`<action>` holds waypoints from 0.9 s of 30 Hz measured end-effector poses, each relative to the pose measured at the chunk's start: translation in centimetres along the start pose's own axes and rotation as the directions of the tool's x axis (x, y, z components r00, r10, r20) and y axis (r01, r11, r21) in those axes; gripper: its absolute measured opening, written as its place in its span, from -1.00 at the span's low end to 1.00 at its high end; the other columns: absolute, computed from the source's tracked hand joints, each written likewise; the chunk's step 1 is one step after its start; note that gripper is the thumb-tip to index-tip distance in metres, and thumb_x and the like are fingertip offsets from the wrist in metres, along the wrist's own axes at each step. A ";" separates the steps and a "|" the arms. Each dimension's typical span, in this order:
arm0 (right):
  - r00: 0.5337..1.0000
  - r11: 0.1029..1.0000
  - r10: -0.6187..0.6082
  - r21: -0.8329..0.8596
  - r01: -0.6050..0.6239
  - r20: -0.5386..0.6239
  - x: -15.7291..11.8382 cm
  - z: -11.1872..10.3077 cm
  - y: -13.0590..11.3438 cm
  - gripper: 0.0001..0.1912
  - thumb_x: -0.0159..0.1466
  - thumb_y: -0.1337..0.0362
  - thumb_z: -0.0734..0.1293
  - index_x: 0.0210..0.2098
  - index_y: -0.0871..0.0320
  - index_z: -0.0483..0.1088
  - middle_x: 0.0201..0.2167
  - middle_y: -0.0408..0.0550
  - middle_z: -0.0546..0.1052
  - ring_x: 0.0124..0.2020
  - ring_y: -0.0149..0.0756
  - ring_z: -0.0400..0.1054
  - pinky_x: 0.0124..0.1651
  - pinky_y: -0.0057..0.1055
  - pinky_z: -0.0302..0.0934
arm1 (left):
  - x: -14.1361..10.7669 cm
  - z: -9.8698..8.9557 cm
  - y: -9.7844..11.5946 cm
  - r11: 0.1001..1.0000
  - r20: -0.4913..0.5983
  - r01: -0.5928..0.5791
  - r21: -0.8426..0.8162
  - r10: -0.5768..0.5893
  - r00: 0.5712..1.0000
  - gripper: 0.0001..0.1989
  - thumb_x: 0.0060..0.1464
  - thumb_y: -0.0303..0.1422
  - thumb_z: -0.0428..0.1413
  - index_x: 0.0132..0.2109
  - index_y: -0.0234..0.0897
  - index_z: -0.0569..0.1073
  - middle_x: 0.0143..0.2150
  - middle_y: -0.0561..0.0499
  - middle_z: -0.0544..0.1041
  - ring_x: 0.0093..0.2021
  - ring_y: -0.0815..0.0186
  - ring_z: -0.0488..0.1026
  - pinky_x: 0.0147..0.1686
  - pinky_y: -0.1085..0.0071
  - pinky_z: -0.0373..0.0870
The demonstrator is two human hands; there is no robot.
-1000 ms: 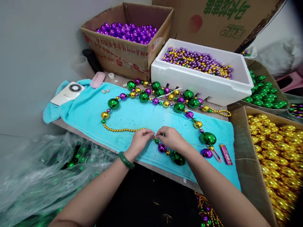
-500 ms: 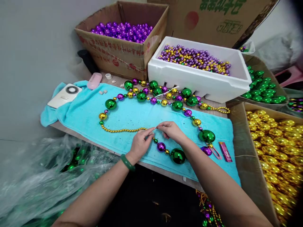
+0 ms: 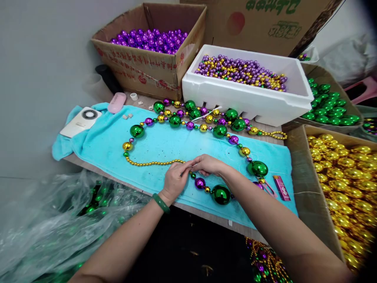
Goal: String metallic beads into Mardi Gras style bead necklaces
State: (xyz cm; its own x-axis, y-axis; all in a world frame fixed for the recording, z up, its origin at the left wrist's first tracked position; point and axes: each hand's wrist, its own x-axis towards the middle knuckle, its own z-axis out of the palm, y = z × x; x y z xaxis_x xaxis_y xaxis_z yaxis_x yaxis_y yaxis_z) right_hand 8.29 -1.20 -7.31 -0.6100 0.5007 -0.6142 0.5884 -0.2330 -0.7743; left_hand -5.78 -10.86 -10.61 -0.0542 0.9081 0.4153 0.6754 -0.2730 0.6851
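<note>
A loop of green, purple and gold beads [image 3: 174, 121] lies on a turquoise towel [image 3: 100, 141]. My left hand [image 3: 175, 179], with a green bangle [image 3: 161, 203] at its wrist, is closed on the strand where small gold beads [image 3: 153, 163] meet the larger ones. Touching its fingertips, my right hand [image 3: 208, 165] is pinched; whatever it holds is too small to make out. Just below the hands lie a purple bead [image 3: 200, 183] and a big green bead [image 3: 221, 194].
Behind are a carton of purple beads [image 3: 135, 59] and a white foam box [image 3: 244, 96]. A carton of gold beads [image 3: 306, 188] stands right. Pink scissors [image 3: 271, 190], a lighter [image 3: 282, 188] and a white device [image 3: 81, 122] lie on the towel.
My right hand has moved slightly left and down, and its fingers now meet my left hand's fingertips. The view has shifted a little.
</note>
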 end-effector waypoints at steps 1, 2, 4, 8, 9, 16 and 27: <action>1.000 1.000 -0.003 -0.029 0.003 -0.006 0.0 0.1 0.0 -0.78 0.09 0.31 0.27 -0.28 0.23 0.44 -0.84 -0.35 0.16 -0.78 -0.54 -0.02 -0.70 -0.56 -0.08 | 0.0 0.0 0.0 1.000 -0.003 0.003 -0.003 -0.003 1.000 -0.75 0.10 -0.48 0.06 -0.08 -0.20 0.50 -0.26 0.00 0.59 -0.27 0.32 0.43 -0.22 0.38 0.38; 1.000 0.999 -0.005 -0.054 0.005 -0.010 0.0 0.1 0.0 -0.80 0.10 0.30 0.27 -0.30 0.22 0.44 -0.83 -0.34 0.16 -0.78 -0.54 -0.02 -0.69 -0.56 -0.07 | 0.0 0.0 0.0 1.000 -0.005 0.007 -0.008 -0.007 1.000 -0.77 0.10 -0.48 0.06 -0.11 -0.21 0.51 -0.27 0.00 0.59 -0.28 0.33 0.43 -0.23 0.37 0.38; 1.000 0.994 -0.010 -0.113 0.008 -0.018 -0.1 0.2 -0.1 -0.84 0.10 0.30 0.27 -0.34 0.21 0.42 -0.81 -0.33 0.18 -0.76 -0.53 0.01 -0.66 -0.55 -0.04 | 0.0 0.0 0.1 1.000 -0.005 0.022 -0.020 -0.022 1.000 -0.82 0.10 -0.47 0.06 -0.18 -0.22 0.52 -0.29 0.00 0.59 -0.28 0.33 0.43 -0.22 0.37 0.38; 0.994 0.955 -0.036 -0.297 0.004 -0.100 -0.6 -0.3 -0.4 -0.91 0.08 0.34 0.27 -0.43 0.20 0.41 -0.70 -0.22 0.31 -0.63 -0.47 0.16 -0.54 -0.53 0.03 | -0.1 -0.8 0.1 1.000 0.049 0.018 0.011 -0.019 0.999 -0.87 0.12 -0.42 0.06 -0.26 -0.25 0.52 -0.30 -0.01 0.57 -0.27 0.30 0.41 -0.18 0.32 0.34; 0.990 0.937 -0.050 -0.349 0.001 -0.131 -0.8 -0.5 -0.5 -0.93 0.07 0.37 0.27 -0.46 0.20 0.40 -0.64 -0.18 0.36 -0.57 -0.45 0.20 -0.50 -0.52 0.03 | -0.1 -1.1 0.1 0.999 0.078 0.004 0.040 -0.007 0.997 -0.87 0.12 -0.41 0.05 -0.28 -0.26 0.51 -0.31 -0.01 0.56 -0.26 0.29 0.40 -0.16 0.30 0.32; 0.957 0.794 -0.101 -0.602 -0.087 -0.272 -2.4 -1.5 0.4 -0.85 -0.01 0.49 0.21 -0.54 0.20 0.39 -0.51 -0.01 0.45 -0.42 -0.29 0.25 -0.44 -0.44 -0.06 | -1.3 -3.2 -0.8 0.968 0.253 -0.075 0.238 0.013 0.967 -0.79 0.15 -0.42 -0.01 -0.36 -0.31 0.49 -0.41 -0.05 0.43 -0.28 0.24 0.25 -0.20 0.27 0.27; 0.935 0.894 -0.199 -0.446 0.050 -0.293 -3.8 -1.0 1.3 -0.90 0.08 0.37 0.19 -0.43 0.18 0.33 -0.32 -0.03 0.50 -0.35 -0.36 0.30 -0.37 -0.48 0.10 | -0.3 -3.3 0.4 0.868 0.133 0.403 -0.290 -0.381 0.915 -0.84 0.07 -0.34 0.09 -0.27 -0.26 0.55 -0.23 -0.06 0.56 -0.18 0.24 0.41 -0.16 0.28 0.34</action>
State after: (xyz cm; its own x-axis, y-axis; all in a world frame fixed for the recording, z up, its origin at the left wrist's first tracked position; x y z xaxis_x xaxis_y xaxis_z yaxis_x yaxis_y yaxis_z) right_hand 11.92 -2.64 -5.81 -0.5319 0.7587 -0.3760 0.7318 0.1885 -0.6549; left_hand -7.94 -12.29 -8.48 -0.2088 0.9772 0.0394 0.3510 0.0373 0.9356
